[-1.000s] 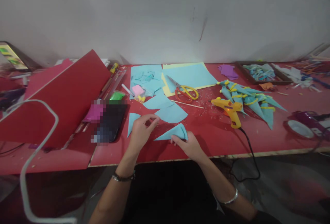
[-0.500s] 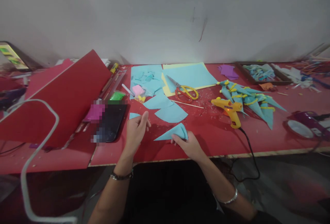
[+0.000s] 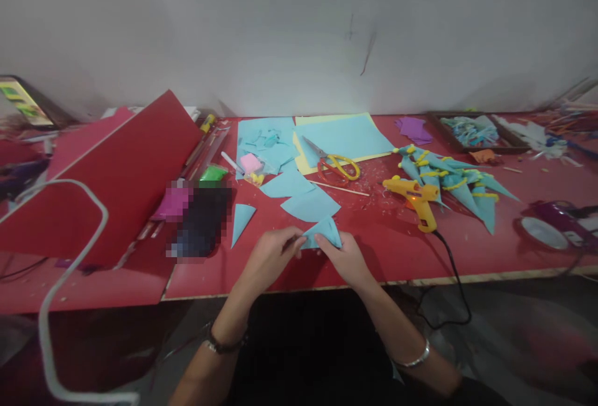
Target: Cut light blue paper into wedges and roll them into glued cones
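A light blue paper cone (image 3: 319,234) is held between my two hands near the table's front edge. My left hand (image 3: 276,253) pinches its pointed end, fingers closed. At the wide end, my right hand (image 3: 343,256) grips the cone with the thumb on top. Just beyond lie flat blue paper pieces (image 3: 311,204), rounded along one side. A narrow folded blue piece (image 3: 242,222) rests to the left of my left hand.
Scissors (image 3: 334,163) with yellow and red handles lie beside blue and yellow sheets (image 3: 346,135). A yellow glue gun (image 3: 420,200), its cord hanging off the table, is near yellow-trimmed blue cones (image 3: 460,188). A leaning red board (image 3: 121,188) stands left.
My left hand has moved right and taken hold of the cone's pointed end, uncovering the narrow folded blue piece. My right hand keeps its grip on the wide end.
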`<state>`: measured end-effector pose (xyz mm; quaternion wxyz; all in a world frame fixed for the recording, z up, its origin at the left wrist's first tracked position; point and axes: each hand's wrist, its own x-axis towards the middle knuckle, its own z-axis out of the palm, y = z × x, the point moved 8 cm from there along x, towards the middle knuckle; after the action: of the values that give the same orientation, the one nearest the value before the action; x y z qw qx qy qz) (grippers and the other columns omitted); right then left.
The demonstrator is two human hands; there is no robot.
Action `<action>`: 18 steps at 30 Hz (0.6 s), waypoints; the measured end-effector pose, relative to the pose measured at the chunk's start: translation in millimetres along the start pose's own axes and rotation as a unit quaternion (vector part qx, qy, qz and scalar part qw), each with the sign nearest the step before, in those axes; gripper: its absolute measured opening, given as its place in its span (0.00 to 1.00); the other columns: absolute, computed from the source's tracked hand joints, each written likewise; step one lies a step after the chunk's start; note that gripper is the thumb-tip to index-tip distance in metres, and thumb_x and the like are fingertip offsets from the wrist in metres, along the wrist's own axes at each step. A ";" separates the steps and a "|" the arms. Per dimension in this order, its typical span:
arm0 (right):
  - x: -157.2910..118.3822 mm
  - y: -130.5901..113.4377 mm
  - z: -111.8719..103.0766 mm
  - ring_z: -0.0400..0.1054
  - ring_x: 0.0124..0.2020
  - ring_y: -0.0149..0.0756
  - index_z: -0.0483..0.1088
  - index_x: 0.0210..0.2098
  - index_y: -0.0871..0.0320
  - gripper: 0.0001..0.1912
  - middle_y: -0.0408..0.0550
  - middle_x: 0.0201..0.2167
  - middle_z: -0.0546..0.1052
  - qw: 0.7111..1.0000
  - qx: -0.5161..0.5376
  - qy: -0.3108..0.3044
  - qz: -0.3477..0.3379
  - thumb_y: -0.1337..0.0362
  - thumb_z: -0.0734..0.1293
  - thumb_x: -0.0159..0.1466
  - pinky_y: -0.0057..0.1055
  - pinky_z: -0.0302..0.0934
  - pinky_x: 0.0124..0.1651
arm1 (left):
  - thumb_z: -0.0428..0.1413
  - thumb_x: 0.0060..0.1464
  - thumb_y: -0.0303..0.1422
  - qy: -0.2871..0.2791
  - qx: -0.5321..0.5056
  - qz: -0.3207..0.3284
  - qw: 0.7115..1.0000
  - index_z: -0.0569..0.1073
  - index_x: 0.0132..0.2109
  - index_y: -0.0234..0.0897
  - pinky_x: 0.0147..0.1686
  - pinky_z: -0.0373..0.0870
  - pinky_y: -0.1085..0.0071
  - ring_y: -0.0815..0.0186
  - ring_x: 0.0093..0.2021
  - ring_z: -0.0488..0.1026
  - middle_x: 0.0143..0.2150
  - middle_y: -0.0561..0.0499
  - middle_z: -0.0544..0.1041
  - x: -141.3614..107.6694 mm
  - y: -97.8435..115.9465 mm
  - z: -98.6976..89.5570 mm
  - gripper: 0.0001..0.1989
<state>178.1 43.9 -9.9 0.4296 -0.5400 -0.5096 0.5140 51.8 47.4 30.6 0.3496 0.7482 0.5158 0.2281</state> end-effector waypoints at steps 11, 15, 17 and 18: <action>5.7 -15.8 -17.4 0.53 0.21 0.27 0.64 0.24 0.59 0.15 0.39 0.18 0.59 0.998 -0.012 -0.004 -0.054 0.53 0.62 0.56 0.24 0.50 0.24 | 0.46 0.56 0.39 -0.015 0.015 -0.012 1.000 0.64 0.22 0.36 0.22 0.55 0.79 0.74 0.17 0.62 0.13 0.60 0.62 -7.1 -6.7 0.4 0.17; 3.4 -18.5 -20.2 0.51 0.20 0.27 0.65 0.24 0.58 0.16 0.38 0.17 0.58 0.999 -0.017 -0.006 -0.039 0.51 0.61 0.57 0.25 0.49 0.22 | 0.46 0.56 0.41 -0.055 -0.023 -0.037 0.998 0.65 0.19 0.36 0.22 0.57 0.78 0.74 0.13 0.60 0.09 0.59 0.62 -11.9 -14.4 4.8 0.21; 2.4 -20.9 -21.2 0.51 0.19 0.27 0.64 0.24 0.58 0.16 0.38 0.17 0.57 0.999 -0.029 -0.005 -0.043 0.51 0.61 0.57 0.25 0.47 0.21 | 0.46 0.56 0.41 -0.056 -0.051 -0.044 0.996 0.66 0.19 0.36 0.24 0.60 0.78 0.73 0.14 0.62 0.10 0.58 0.66 -13.8 -16.5 3.5 0.21; 2.0 -22.4 -21.9 0.50 0.19 0.27 0.64 0.23 0.58 0.17 0.38 0.17 0.56 0.998 -0.036 -0.002 -0.048 0.51 0.61 0.57 0.25 0.47 0.21 | 0.46 0.56 0.40 -0.055 -0.065 -0.041 0.996 0.68 0.21 0.36 0.25 0.61 0.77 0.73 0.16 0.64 0.11 0.57 0.68 -14.5 -16.5 2.4 0.20</action>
<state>197.3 49.7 14.2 0.4325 -0.5292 -0.5540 0.4754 38.1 36.9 16.8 0.4344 0.7133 0.5103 0.2052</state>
